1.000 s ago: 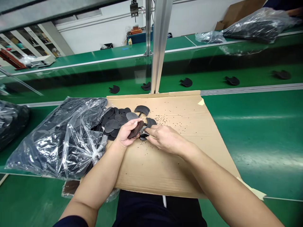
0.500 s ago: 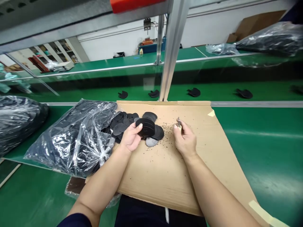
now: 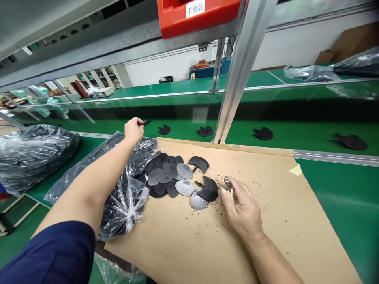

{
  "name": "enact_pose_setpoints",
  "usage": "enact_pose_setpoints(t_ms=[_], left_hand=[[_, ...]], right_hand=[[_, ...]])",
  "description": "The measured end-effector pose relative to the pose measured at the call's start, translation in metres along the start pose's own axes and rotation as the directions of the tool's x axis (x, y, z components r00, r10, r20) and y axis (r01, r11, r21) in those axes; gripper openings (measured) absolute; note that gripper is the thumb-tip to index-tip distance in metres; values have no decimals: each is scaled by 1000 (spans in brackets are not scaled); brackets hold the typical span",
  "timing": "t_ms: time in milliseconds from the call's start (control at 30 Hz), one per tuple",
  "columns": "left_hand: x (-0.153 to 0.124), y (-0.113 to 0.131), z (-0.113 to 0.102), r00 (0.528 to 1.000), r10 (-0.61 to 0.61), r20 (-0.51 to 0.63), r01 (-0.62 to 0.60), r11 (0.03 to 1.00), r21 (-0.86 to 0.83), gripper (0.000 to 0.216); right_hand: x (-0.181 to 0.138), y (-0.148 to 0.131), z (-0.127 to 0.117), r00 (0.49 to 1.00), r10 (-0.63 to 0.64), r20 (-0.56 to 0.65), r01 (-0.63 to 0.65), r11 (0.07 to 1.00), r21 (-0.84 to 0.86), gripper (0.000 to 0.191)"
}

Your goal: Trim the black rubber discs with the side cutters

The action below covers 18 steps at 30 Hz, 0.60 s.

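Note:
My left hand (image 3: 134, 130) is stretched out over the green conveyor belt (image 3: 183, 126), pinching a flat black rubber piece (image 3: 145, 123) by its edge. My right hand (image 3: 241, 209) rests on the cardboard sheet (image 3: 266, 205), fingers closed around a small metal tool (image 3: 227, 182). A pile of black and grey rubber pieces (image 3: 177, 179) lies on the cardboard just left of that hand, spilling from a clear plastic bag (image 3: 118, 189) full of the same parts.
Several black pieces (image 3: 263, 133) lie spaced along the conveyor belt. An aluminium post (image 3: 239, 71) rises behind the cardboard, with a red bin (image 3: 195, 14) overhead. Another filled plastic bag (image 3: 32, 152) sits at the far left. Small black crumbs dot the cardboard.
My left hand lifted a black piece from the pile and reached out to the conveyor belt. My right hand stayed on the cardboard holding the tool. The camera tilted up.

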State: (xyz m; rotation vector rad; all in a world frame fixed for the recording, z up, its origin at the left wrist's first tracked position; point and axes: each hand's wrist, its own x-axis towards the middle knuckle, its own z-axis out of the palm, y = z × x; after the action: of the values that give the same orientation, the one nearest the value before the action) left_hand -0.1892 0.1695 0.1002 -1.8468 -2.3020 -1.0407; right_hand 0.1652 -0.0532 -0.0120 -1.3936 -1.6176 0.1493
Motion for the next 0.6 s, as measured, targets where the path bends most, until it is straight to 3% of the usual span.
enact_pose_setpoints(t_ms=[167,233,367,467,600], left_hand=[[30,-8,50,992,-8,129,-5,995,97,49],[34,0,76,982,-112,154,103,992,70,51],[34,18,116,913,-359,191,380,921,-85,62],[28,28,127,932,-325,160,357,902,-245,55],[15,49,118,980,-175,98,197,932,-304,41]], right_hand=[[-1,1,-1,1000,19,25,-18,1000,-24,34],[-1,0,-2,1000,16,20,-16,999,-34,35],[-1,-2,-3,999,6,44,-5,999,-33,35],[-2,-1,-3,999,8,53,-7,1000,-24,35],[-2,5,-2,999,40,18,-39,999,-13,36]])
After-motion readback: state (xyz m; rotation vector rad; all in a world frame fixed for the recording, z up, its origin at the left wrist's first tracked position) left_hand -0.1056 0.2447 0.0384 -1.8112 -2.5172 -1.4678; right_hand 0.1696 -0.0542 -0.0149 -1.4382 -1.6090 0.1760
